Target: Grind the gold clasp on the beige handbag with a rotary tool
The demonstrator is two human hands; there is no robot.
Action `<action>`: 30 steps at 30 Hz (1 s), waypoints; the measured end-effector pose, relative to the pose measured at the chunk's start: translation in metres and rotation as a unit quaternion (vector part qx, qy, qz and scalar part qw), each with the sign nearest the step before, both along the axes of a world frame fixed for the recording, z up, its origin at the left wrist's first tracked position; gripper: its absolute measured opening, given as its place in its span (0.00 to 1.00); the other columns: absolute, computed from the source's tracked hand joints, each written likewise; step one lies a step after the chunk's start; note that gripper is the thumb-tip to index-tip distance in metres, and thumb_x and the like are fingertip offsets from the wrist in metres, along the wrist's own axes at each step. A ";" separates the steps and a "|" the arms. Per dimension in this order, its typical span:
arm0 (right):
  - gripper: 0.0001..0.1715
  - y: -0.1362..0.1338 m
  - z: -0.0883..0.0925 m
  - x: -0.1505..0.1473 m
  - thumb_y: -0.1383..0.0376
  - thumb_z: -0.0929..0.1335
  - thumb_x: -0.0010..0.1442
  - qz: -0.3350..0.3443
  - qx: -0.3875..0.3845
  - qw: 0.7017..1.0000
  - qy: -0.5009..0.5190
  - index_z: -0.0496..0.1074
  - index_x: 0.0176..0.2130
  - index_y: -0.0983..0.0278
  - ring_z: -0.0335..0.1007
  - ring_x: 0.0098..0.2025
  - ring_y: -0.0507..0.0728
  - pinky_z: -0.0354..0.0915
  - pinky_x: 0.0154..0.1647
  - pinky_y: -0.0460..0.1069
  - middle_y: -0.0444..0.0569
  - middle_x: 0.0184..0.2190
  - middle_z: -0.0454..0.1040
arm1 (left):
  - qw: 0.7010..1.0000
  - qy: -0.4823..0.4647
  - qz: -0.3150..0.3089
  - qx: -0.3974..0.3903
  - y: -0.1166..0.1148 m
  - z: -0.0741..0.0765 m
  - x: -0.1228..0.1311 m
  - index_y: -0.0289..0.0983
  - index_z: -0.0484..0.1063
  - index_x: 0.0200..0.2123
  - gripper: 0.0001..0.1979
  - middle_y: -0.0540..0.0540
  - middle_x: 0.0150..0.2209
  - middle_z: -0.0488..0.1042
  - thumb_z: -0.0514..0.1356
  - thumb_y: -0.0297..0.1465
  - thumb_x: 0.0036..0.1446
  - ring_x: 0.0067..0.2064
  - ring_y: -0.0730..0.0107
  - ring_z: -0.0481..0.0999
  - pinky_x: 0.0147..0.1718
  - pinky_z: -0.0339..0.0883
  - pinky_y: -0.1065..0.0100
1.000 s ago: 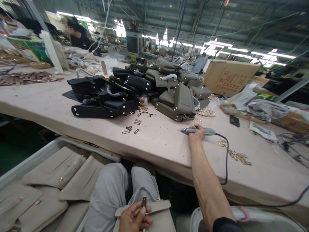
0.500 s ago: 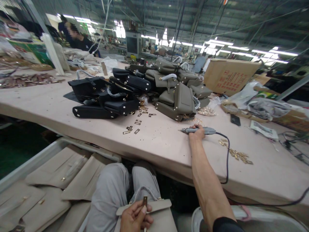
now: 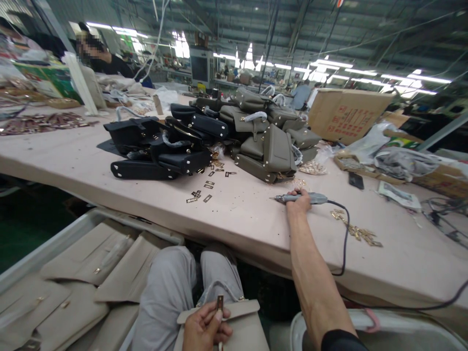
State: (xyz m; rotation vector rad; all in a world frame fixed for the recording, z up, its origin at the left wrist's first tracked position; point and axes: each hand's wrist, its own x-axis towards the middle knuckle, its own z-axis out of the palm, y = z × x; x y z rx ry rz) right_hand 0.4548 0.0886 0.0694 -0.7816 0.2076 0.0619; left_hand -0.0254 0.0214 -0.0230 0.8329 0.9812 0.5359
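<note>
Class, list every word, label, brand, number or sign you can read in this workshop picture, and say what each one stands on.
No text can be quoted; every marking is too small or blurred.
Red print on the side of the cardboard box: blurred, unreadable.
Printing on the green and white box at far left: unreadable.
Printed sheet on the table: too small to read.
The corded tool under the right hand and the beige bag by the left hand show no lettering.

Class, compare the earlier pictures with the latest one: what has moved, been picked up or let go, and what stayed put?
Almost nothing. The right hand stays on the corded tool on the table; the left hand keeps pinching the small metal clasp at the beige bag on the lap. Only the person at the far left has shifted leftward.
</note>
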 end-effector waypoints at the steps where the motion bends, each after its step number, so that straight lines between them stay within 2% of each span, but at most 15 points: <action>1: 0.11 0.000 0.000 -0.001 0.71 0.67 0.59 -0.001 -0.001 1.000 0.000 0.59 0.32 0.61 0.60 0.19 0.46 0.67 0.20 0.43 0.39 0.26 0.68 | 1.000 0.000 0.001 0.000 0.000 -0.001 0.000 0.33 0.80 0.37 0.31 0.37 0.32 0.83 0.77 0.52 0.38 0.23 0.60 0.81 0.20 0.74 0.67; 11: 0.12 -0.002 -0.001 -0.002 0.68 0.68 0.60 -0.003 -0.008 1.000 -0.006 0.58 0.32 0.61 0.61 0.19 0.47 0.66 0.19 0.43 0.39 0.26 0.68 | 1.000 -0.021 0.013 -0.003 -0.004 -0.011 -0.001 0.31 0.82 0.37 0.33 0.37 0.32 0.83 0.77 0.54 0.39 0.22 0.66 0.80 0.21 0.71 0.71; 18: 0.10 -0.001 -0.002 0.000 0.70 0.67 0.59 -0.011 -0.007 1.000 0.000 0.59 0.32 0.61 0.61 0.19 0.47 0.65 0.18 0.42 0.39 0.25 0.68 | 1.000 -0.025 0.013 0.005 -0.004 -0.012 -0.001 0.32 0.82 0.37 0.32 0.37 0.32 0.83 0.77 0.54 0.40 0.23 0.64 0.80 0.20 0.71 0.70; 30: 0.10 -0.001 0.003 -0.005 0.73 0.67 0.57 -0.030 -0.005 0.999 0.011 0.60 0.33 0.61 0.62 0.20 0.47 0.66 0.18 0.43 0.40 0.26 0.69 | 1.000 -0.012 0.013 0.002 -0.003 -0.001 -0.001 0.32 0.81 0.37 0.31 0.37 0.31 0.83 0.77 0.51 0.40 0.23 0.63 0.80 0.20 0.72 0.69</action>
